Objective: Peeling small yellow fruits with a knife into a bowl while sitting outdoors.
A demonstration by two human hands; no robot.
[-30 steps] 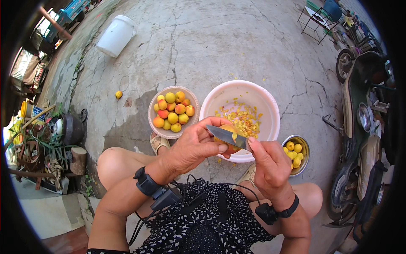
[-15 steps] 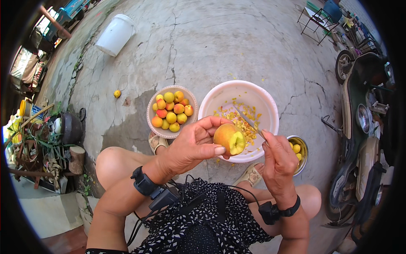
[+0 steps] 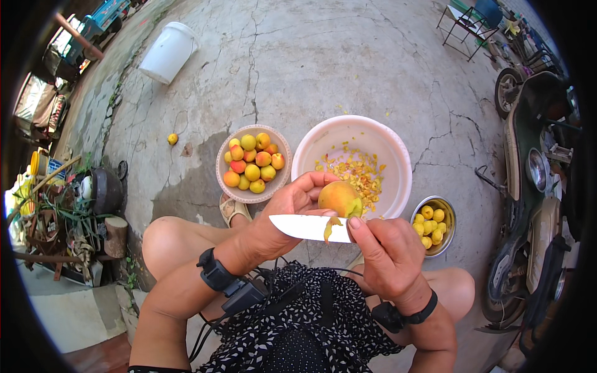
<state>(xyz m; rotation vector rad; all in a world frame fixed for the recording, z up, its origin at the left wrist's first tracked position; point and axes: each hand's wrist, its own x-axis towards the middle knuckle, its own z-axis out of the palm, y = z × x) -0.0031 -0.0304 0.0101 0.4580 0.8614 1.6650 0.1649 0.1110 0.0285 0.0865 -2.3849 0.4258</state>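
Observation:
My left hand [image 3: 292, 205] grips a yellow-orange peach [image 3: 339, 197], partly peeled, with bare yellow flesh on its right side. In my right hand [image 3: 393, 252] is a knife [image 3: 305, 227], its broad pale blade pointing left in front of the peach. A strip of peel [image 3: 331, 229] clings to the blade near my right thumb. Beyond both hands a pink-white basin [image 3: 398, 133] holds scattered peel scraps [image 3: 360, 176]. A round bowl [image 3: 222, 165] of whole yellow and red peaches [image 3: 252, 172] stands to its left. To the right, a metal bowl [image 3: 450, 224] contains several peeled yellow peaches [image 3: 426, 227].
A single yellow fruit [image 3: 173, 138] lies on the cracked concrete at left. A white bucket [image 3: 169, 53] lies tilted farther back. Along the right stands a motor scooter [image 3: 519, 186]; plants, a dark pot [image 3: 107, 189] and a log [image 3: 114, 236] crowd the left.
The knife has come down and left from above the basin, turning its flat face into view in front of the peach with peel on it. My right hand has lowered, uncovering more of the metal bowl.

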